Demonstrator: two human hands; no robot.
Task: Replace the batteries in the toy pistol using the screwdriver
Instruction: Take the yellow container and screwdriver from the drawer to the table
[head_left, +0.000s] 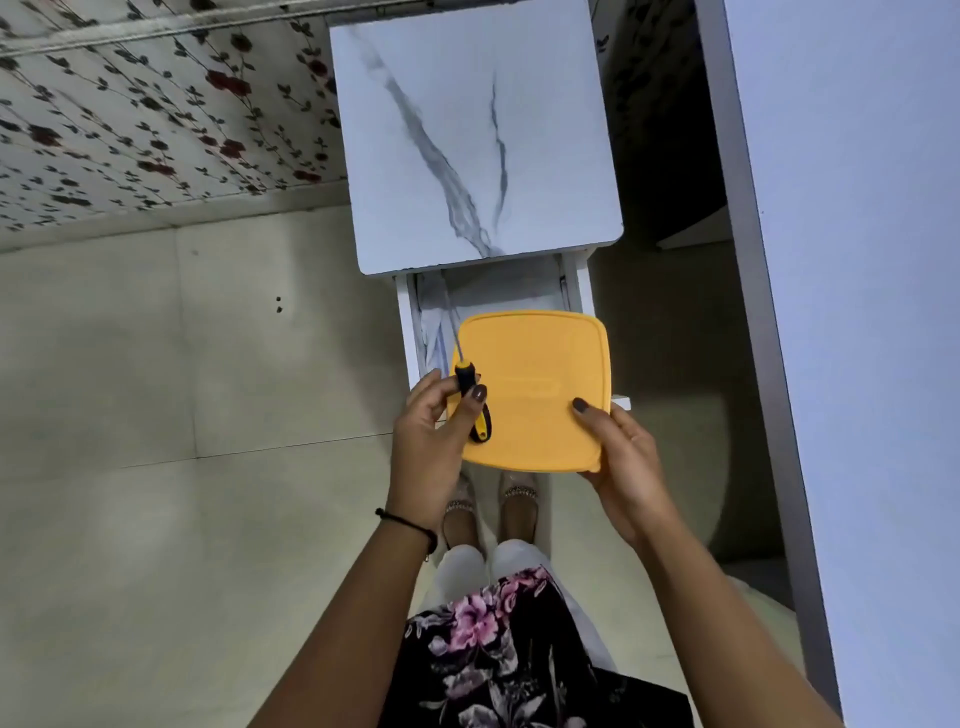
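Observation:
A square yellow lidded box (540, 384) is held over the open drawer (498, 296) of a small white marble-topped table (467, 135). My left hand (431, 441) grips its left edge, with the thumb pinning a black and yellow screwdriver (470, 395) against the lid. The screwdriver's thin shaft points up and away towards the drawer. My right hand (623, 462) holds the box's right front corner, thumb on top. The toy pistol and the batteries are not in view.
A tall white panel (831, 312) stands close on the right. Pale floor tiles (182, 415) spread to the left, with a flowered wall (130, 104) beyond. My feet (493, 514) stand just in front of the drawer.

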